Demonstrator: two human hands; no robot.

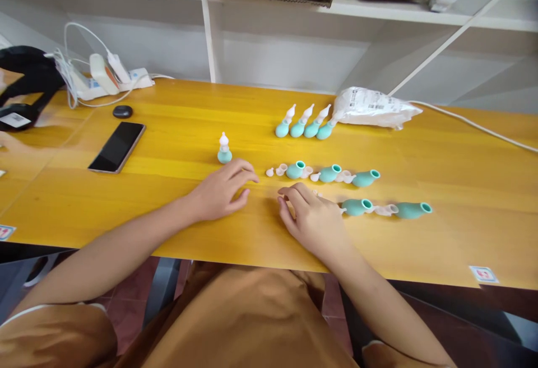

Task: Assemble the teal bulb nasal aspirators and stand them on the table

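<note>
Person's left hand (222, 191) loosely spread, holding nothing, teal-and-white bulb (224, 149) standing just beyond it, right hand (316, 219) half-curled, apparently empty, partly hiding small pale pieces (318, 194)

Teal and pale pink before you
Right of centre, your rounded teal bulbs (330, 174) are darker green inside, beside small pale-pink tips (385, 210). The wooden table (260, 239) across mid-frame is streaky yellow-orange; your cloth shirt (252, 317) at the bottom is plain brown, one sleeve (54, 334) white-edged; the flat phone (117, 147) at left is black, pinkish along its side.
</note>
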